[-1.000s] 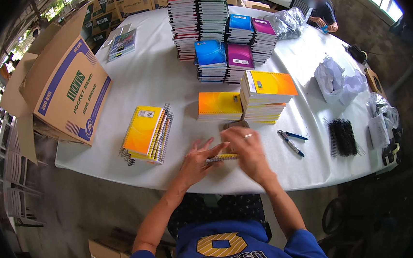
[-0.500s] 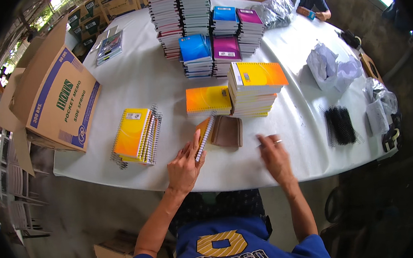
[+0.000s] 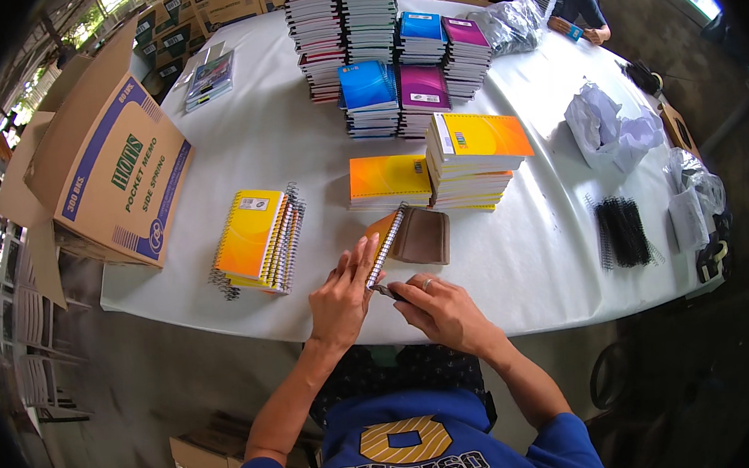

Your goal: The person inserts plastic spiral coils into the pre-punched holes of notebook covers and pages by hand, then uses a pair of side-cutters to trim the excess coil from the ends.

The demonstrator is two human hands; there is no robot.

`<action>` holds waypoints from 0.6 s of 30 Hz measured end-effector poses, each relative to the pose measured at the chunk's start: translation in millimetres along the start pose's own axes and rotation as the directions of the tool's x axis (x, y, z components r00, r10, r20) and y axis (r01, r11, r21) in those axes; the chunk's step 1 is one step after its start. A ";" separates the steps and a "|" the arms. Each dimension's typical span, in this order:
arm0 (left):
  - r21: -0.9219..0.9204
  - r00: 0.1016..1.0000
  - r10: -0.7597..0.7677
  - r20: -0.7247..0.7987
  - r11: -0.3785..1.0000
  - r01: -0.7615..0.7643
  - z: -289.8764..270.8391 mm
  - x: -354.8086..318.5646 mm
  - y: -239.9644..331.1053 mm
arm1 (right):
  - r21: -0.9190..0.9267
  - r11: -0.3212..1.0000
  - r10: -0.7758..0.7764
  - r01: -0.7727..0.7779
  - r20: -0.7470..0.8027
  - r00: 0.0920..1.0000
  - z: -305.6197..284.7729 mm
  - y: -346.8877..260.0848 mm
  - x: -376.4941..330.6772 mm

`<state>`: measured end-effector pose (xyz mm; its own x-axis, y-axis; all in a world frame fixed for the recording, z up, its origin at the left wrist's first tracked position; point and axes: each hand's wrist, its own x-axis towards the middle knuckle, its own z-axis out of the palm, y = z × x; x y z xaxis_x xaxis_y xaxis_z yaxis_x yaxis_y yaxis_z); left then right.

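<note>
My left hand (image 3: 338, 307) steadies a small orange spiral notebook (image 3: 381, 227), tilted up on its edge with the coil side toward the right. In my right hand (image 3: 444, 312) is a small dark plier-like tool (image 3: 385, 291), its tip at the near end of the notebook's coil. The jaws are too small to make out. Just beyond the notebook lies a brown, padded-looking block (image 3: 425, 237), partly covered by it. To the left of my left hand rests a pile of yellow-orange spiral notebooks (image 3: 249, 231), their coils sticking out at the sides.
Yellow-orange stacks (image 3: 481, 138) stand beyond the block, with tall stacks of red, green, blue and purple notebooks (image 3: 369, 85) behind. A large carton (image 3: 124, 179) is at left. Black coils (image 3: 625, 230) and a crumpled white bag (image 3: 599, 124) lie right. A person (image 3: 575, 7) sits far right.
My right hand has moved left, bringing the dark tool to the near end of the notebook's coil. My left hand still holds the notebook. The whole view has shifted slightly.
</note>
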<state>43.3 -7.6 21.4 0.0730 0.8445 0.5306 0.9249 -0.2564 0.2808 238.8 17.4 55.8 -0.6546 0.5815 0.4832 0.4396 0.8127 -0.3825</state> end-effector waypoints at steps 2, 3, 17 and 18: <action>0.034 1.000 0.011 -0.002 0.999 -0.011 -5.2 0.0 -0.2 | 0.537 0.526 0.289 -0.660 0.617 0.732 -12.4 2.9 9.9; 0.046 0.999 0.033 -0.002 0.998 -0.033 -7.8 -1.4 -0.3 | 0.537 0.530 0.280 -0.656 0.620 0.733 -15.9 5.3 11.8; 0.288 0.870 -0.209 0.447 0.954 0.082 -124.0 22.0 -101.6 | -0.417 0.783 0.424 -0.461 -0.184 0.887 -63.4 126.6 -74.0; 0.281 0.872 -0.199 0.447 0.957 0.075 -122.0 23.2 -95.3 | -0.551 0.727 0.388 -0.409 -0.162 0.907 -64.6 135.7 -82.2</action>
<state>-88.7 -21.0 104.5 0.0462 0.9977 0.0493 0.9952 -0.0502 0.0840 392.0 82.4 15.0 -0.3235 0.8489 0.4180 0.9265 0.3740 -0.0424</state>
